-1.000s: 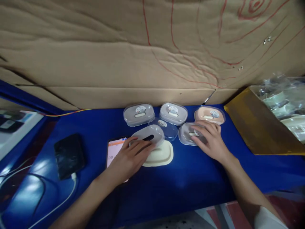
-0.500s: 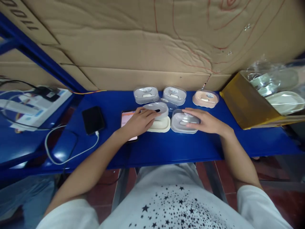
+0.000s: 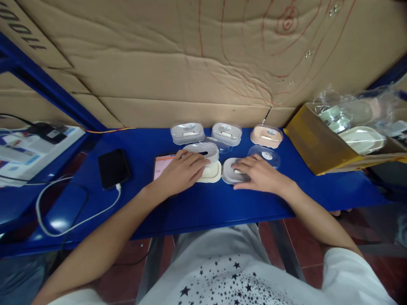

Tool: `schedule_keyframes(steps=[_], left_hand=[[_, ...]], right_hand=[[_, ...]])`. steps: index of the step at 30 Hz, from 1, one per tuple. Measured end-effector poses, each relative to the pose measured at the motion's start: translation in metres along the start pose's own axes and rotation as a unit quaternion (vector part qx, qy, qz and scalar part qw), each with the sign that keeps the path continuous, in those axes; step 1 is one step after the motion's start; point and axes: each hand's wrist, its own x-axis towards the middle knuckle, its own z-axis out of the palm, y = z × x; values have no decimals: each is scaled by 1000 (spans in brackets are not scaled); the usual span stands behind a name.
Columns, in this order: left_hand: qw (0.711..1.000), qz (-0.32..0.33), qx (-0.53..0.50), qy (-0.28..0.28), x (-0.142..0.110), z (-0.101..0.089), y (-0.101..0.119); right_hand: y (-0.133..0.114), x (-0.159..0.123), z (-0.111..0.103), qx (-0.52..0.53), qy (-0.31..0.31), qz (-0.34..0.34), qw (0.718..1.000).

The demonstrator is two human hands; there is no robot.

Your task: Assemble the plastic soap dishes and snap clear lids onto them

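My left hand (image 3: pixel 187 170) lies over the left part of a cream oval base (image 3: pixel 213 172), fingers close together and stretched out, thumb hidden. Its fingertips are beside a pale oval shell (image 3: pixel 206 148) with a dark slot, which leans behind the base. My right hand (image 3: pixel 261 174) is on a grey oval box (image 3: pixel 228 170): the fingers bend over the white handle on top and the thumb is at the front edge. Just behind that hand lies a clear plastic cover (image 3: pixel 266 155) with a round sticker.
Two grey boxes (image 3: pixel 187 134) (image 3: pixel 227 134) and a peach box (image 3: pixel 266 135) under clear covers line the back. Another clear cover (image 3: pixel 221 145) lies between. At right, a carton (image 3: pixel 305 144) holds wrapped parts. A phone (image 3: pixel 160 165), black device (image 3: pixel 113 168) and power strip (image 3: pixel 38 156) are at left.
The clear cover has come off the grey box and now lies behind it. My right hand has moved onto the bare box. My left fingers have slid off the pale shell toward the cream base.
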Motion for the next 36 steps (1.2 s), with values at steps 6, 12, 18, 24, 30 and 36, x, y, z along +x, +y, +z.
schedule_keyframes(steps=[6,12,18,24,30,36], left_hand=[[999,-27,-14,-15,4,-3,6],[987,-158,16,20,3,-13,-16],[962,-273,-8,-15,8,-18,-91],[954,-280,-35,-98,18,8,-127],[961,-265,-39,-65,10,7,-106],[956,-283,-50,-55,0,6,-100]], right_hand=[[4,-9,11,2,42,-39,998],[6,-9,6,46,105,-31,993],[29,-4,-5,-69,118,29,990],[58,46,-23,-58,85,54,993],[99,110,4,-20,19,125,992],[118,109,7,21,22,91,995]])
